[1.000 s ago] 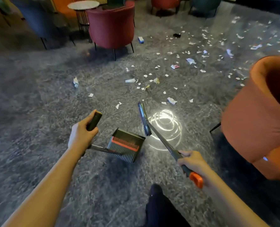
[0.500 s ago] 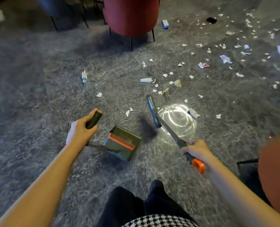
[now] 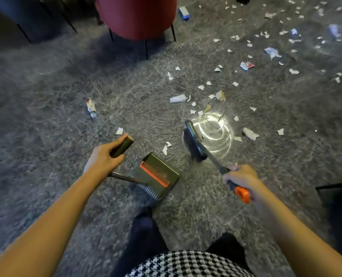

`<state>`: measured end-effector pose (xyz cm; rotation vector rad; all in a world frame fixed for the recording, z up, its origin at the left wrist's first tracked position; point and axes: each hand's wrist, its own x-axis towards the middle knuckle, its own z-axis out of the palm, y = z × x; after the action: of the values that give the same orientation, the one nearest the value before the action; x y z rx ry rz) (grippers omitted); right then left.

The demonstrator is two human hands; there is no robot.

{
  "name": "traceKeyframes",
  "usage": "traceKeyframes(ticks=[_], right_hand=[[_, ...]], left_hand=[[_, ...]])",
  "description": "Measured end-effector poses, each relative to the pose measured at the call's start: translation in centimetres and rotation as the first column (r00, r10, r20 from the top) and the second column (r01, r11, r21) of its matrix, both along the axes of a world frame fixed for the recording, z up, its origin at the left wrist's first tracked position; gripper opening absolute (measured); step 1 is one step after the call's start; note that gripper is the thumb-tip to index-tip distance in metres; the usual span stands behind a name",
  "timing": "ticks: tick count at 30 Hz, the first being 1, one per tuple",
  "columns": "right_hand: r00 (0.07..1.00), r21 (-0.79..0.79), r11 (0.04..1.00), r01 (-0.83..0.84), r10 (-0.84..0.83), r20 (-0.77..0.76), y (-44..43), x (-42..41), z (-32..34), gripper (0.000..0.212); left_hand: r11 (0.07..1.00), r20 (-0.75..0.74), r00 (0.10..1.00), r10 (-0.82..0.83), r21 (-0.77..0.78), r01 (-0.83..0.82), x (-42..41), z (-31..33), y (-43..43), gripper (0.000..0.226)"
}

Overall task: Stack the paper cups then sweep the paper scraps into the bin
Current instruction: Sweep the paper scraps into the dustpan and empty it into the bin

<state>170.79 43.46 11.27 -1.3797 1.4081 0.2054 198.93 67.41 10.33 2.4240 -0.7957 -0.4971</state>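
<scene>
Two hands busy here: left hand (image 3: 104, 159) grips the dustpan (image 3: 158, 174) handle, right hand (image 3: 240, 176) is wrapped round the broom (image 3: 194, 142) handle, brush head down on the carpet (image 3: 46, 96). Loads of paper scraps (image 3: 178, 98) litter the far right, the farthest just blurry specks, and the red chair (image 3: 138, 17) is cut off at the top.

Probably lounge: red armchair (image 3: 138, 17), grey carpet (image 3: 46, 92)

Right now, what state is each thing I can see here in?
Left hand, fingers curled round the dustpan handle.
Right hand, fingers curled round the broom handle, near its orange end.
Dustpan, tilted, open side toward the broom.
Broom, head low by the carpet; contact unclear.
Paper scraps, scattered loose on the carpet, unswept.
Red chair, upright beyond the scraps.
</scene>
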Motion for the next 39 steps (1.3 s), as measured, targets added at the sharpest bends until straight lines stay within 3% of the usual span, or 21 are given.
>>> traceKeyframes(ticks=[3,11,15,21,26,29,32,36,39], right_hand=[[0.997,0.033,0.998,0.061,-0.059,-0.052,2.2,5.1,0.1,0.011],[0.993,0.07,0.996,0.051,-0.043,-0.11,4.4,14.6,0.5,0.01],[0.989,0.084,0.996,-0.011,0.023,-0.146,4.8,15.4,-0.9,0.018],[0.964,0.158,0.975,-0.156,0.185,-0.19,4.5,15.6,-2.3,0.008],[0.939,0.218,0.947,-0.235,0.28,-0.201,5.1,16.2,-2.3,0.008],[0.969,0.154,0.97,-0.186,0.208,-0.136,5.9,16.3,-2.2,0.011],[0.995,0.2,0.978,-0.065,0.079,-0.062,7.0,16.0,-2.1,0.017],[0.989,0.303,0.942,0.143,-0.146,-0.013,9.3,15.6,-3.0,0.067],[0.953,0.399,0.877,0.267,-0.303,0.03,11.2,16.0,-3.4,0.076]], left_hand=[[0.995,-0.065,0.993,-0.099,-0.017,0.098,5.1,-0.2,0.2,0.069],[0.954,-0.121,0.948,-0.296,0.017,0.3,14.2,-1.3,-0.1,0.064],[0.941,-0.135,0.933,-0.332,0.021,0.338,16.8,-1.9,-0.8,0.067],[0.925,-0.016,0.942,-0.334,0.185,0.331,19.1,-2.3,-2.5,0.069],[0.917,-0.014,0.936,-0.352,0.193,0.348,19.2,-2.4,-2.3,0.066],[0.913,-0.006,0.93,-0.369,0.187,0.363,19.2,-2.3,-2.3,0.07],[0.909,0.002,0.923,-0.384,0.178,0.377,19.5,-2.4,-2.2,0.071],[0.906,-0.011,0.919,-0.394,0.165,0.39,20.2,-2.4,-2.3,0.07],[0.894,0.014,0.904,-0.427,0.154,0.42,20.5,-2.6,-2.3,0.071]])
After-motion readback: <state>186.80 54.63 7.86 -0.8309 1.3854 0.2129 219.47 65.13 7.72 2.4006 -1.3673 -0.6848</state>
